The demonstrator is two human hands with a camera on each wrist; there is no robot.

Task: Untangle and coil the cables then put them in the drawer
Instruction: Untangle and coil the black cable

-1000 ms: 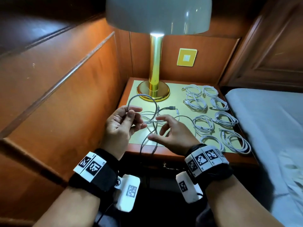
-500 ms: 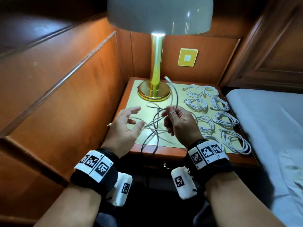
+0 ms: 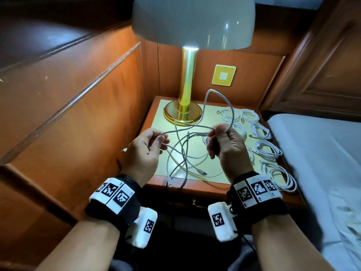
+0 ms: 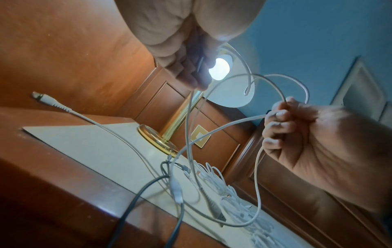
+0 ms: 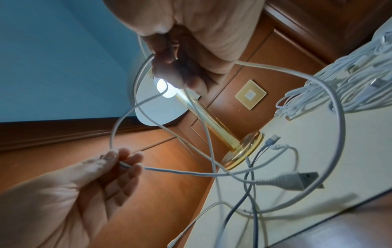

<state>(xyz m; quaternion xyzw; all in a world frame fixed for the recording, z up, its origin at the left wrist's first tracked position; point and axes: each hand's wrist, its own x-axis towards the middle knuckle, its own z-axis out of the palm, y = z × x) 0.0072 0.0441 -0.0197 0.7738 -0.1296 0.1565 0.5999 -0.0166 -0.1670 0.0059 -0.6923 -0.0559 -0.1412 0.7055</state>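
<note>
A white cable (image 3: 218, 96) arcs up in front of the lamp stem between my hands. My left hand (image 3: 161, 136) pinches one stretch of it between thumb and fingers; its white plug end (image 3: 124, 150) sticks out to the left. My right hand (image 3: 214, 133) grips the loop's other side in curled fingers. Below them a tangle of white and grey cables (image 3: 183, 163) lies on the nightstand top (image 3: 156, 163), some strands hanging over the front edge. The right wrist view shows my left hand (image 5: 125, 161) pinching the cable (image 5: 180, 172). In the left wrist view my right hand (image 4: 275, 117) holds it.
Several coiled white cables (image 3: 263, 149) lie in rows on the right half of the nightstand. A brass lamp base (image 3: 182, 114) stands at the back left. Below the front edge sits the drawer pull (image 3: 195, 202). A wood-panelled wall is on the left, a bed (image 3: 316, 153) on the right.
My left hand, open half a second ago, now pinches the white cable. The right hand has kept its grip and the loop stands taller and wider.
</note>
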